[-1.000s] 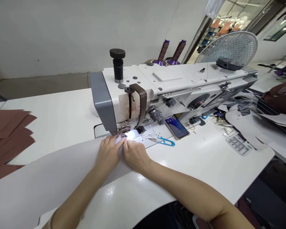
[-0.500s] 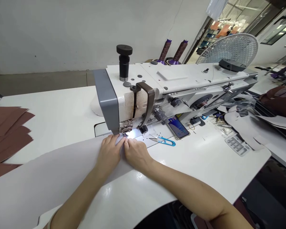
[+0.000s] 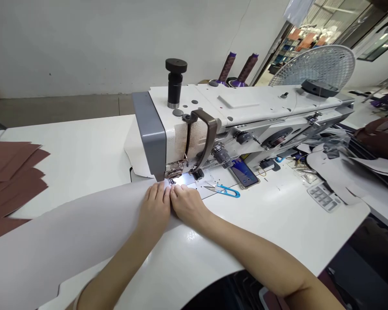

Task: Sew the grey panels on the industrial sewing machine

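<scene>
A large pale grey sheet of material (image 3: 84,228) runs from the lower left to beneath the head of a white sewing machine (image 3: 194,99). My left hand (image 3: 155,206) presses on it just in front of the lit needle area, fingers laid flat and pointing at the presser foot (image 3: 172,181). Right beside it, touching at the fingertips, my right hand (image 3: 189,206) has its fingers bent and closed on the sheet's right part. The fingertips hide the sheet's edge near the foot.
Blue thread snips (image 3: 228,191) and a phone (image 3: 244,172) lie right of the needle. Brown pieces (image 3: 13,181) are stacked at left. Thread cones (image 3: 247,69) and a fan (image 3: 317,66) stand behind the machine. Pale cut pieces (image 3: 336,172) lie at right.
The far end of the sheet has moved further out behind the machine head. My left hand has flattened, its fingers now pointing forward. The view has shifted slightly.
</scene>
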A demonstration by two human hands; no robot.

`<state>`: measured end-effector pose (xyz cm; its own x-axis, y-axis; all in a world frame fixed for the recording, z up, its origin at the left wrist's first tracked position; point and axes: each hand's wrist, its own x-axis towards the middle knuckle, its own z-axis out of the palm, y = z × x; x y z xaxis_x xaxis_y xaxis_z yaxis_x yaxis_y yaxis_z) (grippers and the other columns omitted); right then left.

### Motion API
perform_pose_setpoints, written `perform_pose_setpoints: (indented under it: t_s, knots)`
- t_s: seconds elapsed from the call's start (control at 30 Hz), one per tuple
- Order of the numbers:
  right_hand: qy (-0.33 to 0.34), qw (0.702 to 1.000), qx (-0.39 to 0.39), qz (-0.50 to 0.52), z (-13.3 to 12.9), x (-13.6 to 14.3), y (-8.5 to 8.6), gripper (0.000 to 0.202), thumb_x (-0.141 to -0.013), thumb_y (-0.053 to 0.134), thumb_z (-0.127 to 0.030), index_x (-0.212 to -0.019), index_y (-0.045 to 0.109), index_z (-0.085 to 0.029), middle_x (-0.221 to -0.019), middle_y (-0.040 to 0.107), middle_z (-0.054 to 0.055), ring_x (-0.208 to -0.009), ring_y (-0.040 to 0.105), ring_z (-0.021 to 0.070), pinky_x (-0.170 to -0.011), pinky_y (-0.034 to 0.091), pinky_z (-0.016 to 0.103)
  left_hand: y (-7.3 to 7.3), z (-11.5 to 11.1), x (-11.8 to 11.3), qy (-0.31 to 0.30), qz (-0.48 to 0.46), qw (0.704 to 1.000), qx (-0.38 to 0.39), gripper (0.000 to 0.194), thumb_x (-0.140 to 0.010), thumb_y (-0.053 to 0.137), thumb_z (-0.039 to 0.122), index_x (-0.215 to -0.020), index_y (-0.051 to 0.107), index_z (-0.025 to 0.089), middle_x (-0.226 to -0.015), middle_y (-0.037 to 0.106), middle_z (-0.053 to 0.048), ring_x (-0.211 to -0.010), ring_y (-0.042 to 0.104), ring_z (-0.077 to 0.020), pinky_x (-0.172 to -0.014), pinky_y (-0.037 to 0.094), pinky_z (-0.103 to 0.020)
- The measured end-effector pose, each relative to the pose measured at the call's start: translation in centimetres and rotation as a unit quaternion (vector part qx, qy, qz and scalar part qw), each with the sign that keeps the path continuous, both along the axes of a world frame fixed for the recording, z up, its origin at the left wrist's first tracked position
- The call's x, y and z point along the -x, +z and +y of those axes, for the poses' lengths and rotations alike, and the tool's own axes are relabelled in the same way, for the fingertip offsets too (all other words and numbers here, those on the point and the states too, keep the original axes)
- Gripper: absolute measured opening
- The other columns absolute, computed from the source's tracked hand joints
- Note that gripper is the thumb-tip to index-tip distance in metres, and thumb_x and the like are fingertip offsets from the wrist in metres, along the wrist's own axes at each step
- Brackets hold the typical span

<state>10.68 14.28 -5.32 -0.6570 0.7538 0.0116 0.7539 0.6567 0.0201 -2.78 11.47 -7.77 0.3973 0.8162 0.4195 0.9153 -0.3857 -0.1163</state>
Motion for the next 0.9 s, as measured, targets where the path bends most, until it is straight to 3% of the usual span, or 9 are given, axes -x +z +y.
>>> perform_pose_setpoints:
  t_s: [0.27, 0.47, 0.73, 0.9]
  knots:
    - [-0.062, 0.998, 0.015, 0.023, 0.3, 0.3, 0.1, 0.019, -0.092, 0.036, -0.011, -0.095, 0.054, -0.015, -0.087, 0.058, 0.008, -0.079, 0.051, 0.0183, -0.054, 0.034, 0.025, 0.6, 0.6, 0.4, -0.006, 0.010, 1.000, 0.019, 0.037, -0.086, 0.035, 0.005, -0.112, 0.061, 0.001, -0.118, 0.061, -0.021, -0.112, 0.054, -0.0320, -0.098, 0.041, -0.047]
    - [-0.078, 0.997, 0.024, 0.014, 0.5, 0.4, 0.1, 0.019, -0.093, 0.036, -0.012, -0.094, 0.055, -0.016, -0.090, 0.059, 0.009, -0.081, 0.052, 0.0180, -0.054, 0.033, 0.025, 0.7, -0.6, -1.4, 0.068, 0.000, 0.998, 0.014, 0.038, -0.088, 0.032, 0.006, -0.113, 0.060, -0.002, -0.116, 0.061, -0.025, -0.112, 0.055, -0.0331, -0.093, 0.044, -0.046]
    - [-0.018, 1.000, -0.020, 0.000, -0.3, -0.6, 0.6, 0.026, -0.092, 0.035, -0.010, -0.103, 0.059, -0.012, -0.090, 0.059, 0.011, -0.082, 0.050, 0.0212, -0.059, 0.035, 0.031, 1.1, 0.7, 1.7, -0.024, 0.028, 0.999, 0.007, 0.038, -0.086, 0.034, 0.004, -0.111, 0.062, 0.004, -0.117, 0.062, -0.019, -0.111, 0.056, -0.0314, -0.099, 0.040, -0.049]
    - [-0.018, 0.999, -0.022, 0.016, 0.1, -0.4, 0.0, 0.023, -0.090, 0.037, -0.009, -0.091, 0.060, -0.014, -0.087, 0.059, 0.010, -0.081, 0.049, 0.0203, -0.059, 0.034, 0.030, 0.7, -0.1, 0.4, 0.002, -0.030, 0.999, -0.032, 0.030, -0.086, 0.039, 0.008, -0.103, 0.064, 0.004, -0.108, 0.065, -0.019, -0.102, 0.058, -0.0293, -0.088, 0.047, -0.043]
